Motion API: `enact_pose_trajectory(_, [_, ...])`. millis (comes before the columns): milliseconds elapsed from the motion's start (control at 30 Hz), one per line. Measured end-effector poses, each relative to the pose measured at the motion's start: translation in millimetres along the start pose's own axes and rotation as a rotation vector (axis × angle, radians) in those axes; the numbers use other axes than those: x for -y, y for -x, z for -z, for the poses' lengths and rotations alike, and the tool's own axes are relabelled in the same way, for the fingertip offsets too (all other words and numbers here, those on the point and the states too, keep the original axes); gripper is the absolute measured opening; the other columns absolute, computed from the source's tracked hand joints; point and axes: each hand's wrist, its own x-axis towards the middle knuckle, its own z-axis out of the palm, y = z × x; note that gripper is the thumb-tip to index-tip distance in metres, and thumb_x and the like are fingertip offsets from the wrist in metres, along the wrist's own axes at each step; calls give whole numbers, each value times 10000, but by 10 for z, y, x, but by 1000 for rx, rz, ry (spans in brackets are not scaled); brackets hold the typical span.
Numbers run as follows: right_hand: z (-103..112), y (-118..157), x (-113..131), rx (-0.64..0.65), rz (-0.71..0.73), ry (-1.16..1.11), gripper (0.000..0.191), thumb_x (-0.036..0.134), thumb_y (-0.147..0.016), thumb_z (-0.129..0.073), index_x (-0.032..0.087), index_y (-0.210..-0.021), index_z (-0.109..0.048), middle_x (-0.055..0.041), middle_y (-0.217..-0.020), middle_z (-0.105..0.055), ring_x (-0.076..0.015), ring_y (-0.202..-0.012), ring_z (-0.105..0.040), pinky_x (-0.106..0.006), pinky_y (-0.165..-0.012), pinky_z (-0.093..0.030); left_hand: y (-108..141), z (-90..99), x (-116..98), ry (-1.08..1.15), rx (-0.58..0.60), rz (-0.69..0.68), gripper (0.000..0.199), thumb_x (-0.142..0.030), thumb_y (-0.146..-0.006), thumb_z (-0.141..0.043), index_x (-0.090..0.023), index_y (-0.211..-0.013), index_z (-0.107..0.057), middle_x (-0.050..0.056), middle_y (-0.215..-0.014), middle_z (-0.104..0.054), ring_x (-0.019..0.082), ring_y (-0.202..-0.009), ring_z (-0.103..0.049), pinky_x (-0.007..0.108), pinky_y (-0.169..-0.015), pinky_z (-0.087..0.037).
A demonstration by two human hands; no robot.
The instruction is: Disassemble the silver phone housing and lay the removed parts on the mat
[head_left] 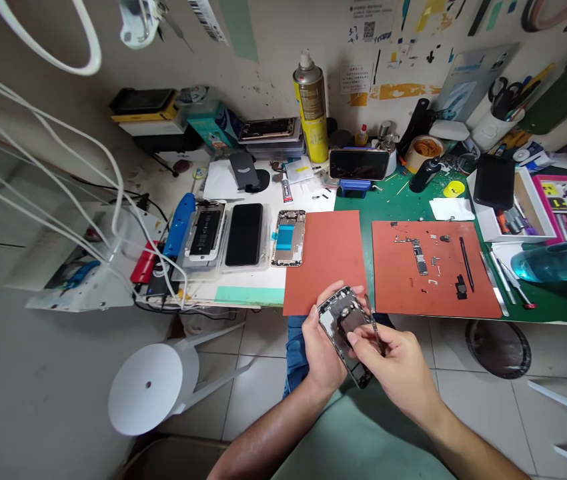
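My left hand (321, 353) is wrapped round an opened phone housing (333, 319), tilted above my lap near the table's front edge. Inner metal plates and small parts show in the housing. My right hand (396, 360) is over the housing's lower right part, thumb and fingertip pinched close to its surface. A thin dark tool (374, 320), perhaps tweezers, lies along the right fingers and points up past the housing's right edge. Whatever is between the right thumb and fingertip is too small to make out.
On the right orange mat (388, 293) lie a logic board (418, 257), small parts and a black pen-like tool (466, 263). Left of the bare orange mat (323, 267) are a phone frame (296, 230) and a black phone (244, 233). A yellow spray can (312, 113) stands behind.
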Motion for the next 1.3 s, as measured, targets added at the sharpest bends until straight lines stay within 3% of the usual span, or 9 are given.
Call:
enact_pose_trajectory(200, [216, 55, 138, 29, 178, 150, 361, 505, -1002, -662, 214, -863, -824, -51, -778, -777, -214, -676, -661, -319, -625, -500, -32, 16, -81, 68, -51, 125, 456, -551, -1014, -498, -216, -1262, -682, 139, -1177, -799, 299, -915, -780, 444, -798, -625])
enact_pose_trajectory(333, [457, -39, 246, -31, 384, 388, 273, 404, -1049, -629, 233, -945, -815, -50, -837, -799, -220, -729, -717, -311, -664, -534, -81, 95, -118, 160, -114, 190, 428, -480, -1006, -515, -201, -1291, -671, 142, -1164, -804, 279, -865, -777, 447, -818, -624])
enact_pose_trajectory(433, [716, -362, 285, -24, 637, 812, 290, 266, -1091, -513, 213, -1076, -798, -64, -888, -792, -196, -751, -726, -288, -682, -525, -93, 176, -171, 147, -172, 216, 459, -465, -999, -527, -164, -1320, -660, 169, -1176, -803, 284, -901, -787, 455, -866, -629])
enact_pose_trajectory(500, [895, -682, 301, -33, 774, 1248, 393, 159, -1092, -388, 170, -1115, -780, -72, -891, -772, -160, -706, -695, -262, -614, -461, -80, 233, -225, 128, -199, 240, 481, -461, -1002, -528, -145, -1342, -655, 185, -1200, -798, 283, -943, -792, 463, -912, -630])
enact_pose_trajectory(567, [1049, -1008, 323, -33, 797, 1371, 408, 99, -1056, -385, 138, -1129, -785, -99, -942, -775, -144, -626, -629, -283, -550, -357, -52, 288, -289, 107, -201, 271, 497, -469, -1007, -530, -139, -1356, -656, 192, -1224, -792, 287, -955, -795, 459, -899, -638])
enact_pose_trajectory(733, [1293, -1506, 436, 81, 897, 1529, 460, 7, -977, -412, 164, -1211, -776, -106, -1078, -777, -143, -656, -604, -320, -574, -274, 25, 396, -436, 83, -105, 329, 530, -550, -1015, -520, -161, -1345, -664, 194, -1215, -790, 305, -831, -793, 402, -686, -617])
enact_pose_trajectory(967, [1472, -1661, 478, 188, 1208, 1797, 443, -12, -1012, -418, 176, -1257, -736, -87, -978, -746, -191, -762, -657, -337, -660, -369, 42, 466, -549, 124, 21, 339, 569, -611, -1041, -448, -152, -1289, -675, 192, -1139, -797, 296, -794, -788, 373, -666, -587])
enact_pose_trajectory(1167, [1427, -1681, 413, 294, 1227, 1802, 463, -6, -944, -512, 164, -1337, -686, -107, -1058, -751, -195, -792, -680, -333, -691, -437, 50, 428, -576, 129, 76, 338, 560, -604, -1035, -468, -148, -1280, -683, 181, -1132, -797, 289, -803, -786, 376, -707, -585])
enact_pose_trajectory(1300, [1402, -1690, 462, 242, 1175, 1736, 466, -19, -955, -473, 170, -1307, -712, -113, -1073, -768, -190, -787, -682, -332, -670, -420, 67, 378, -592, 115, 107, 334, 569, -606, -1041, -442, -146, -1270, -685, 179, -1119, -795, 289, -800, -782, 384, -733, -587])
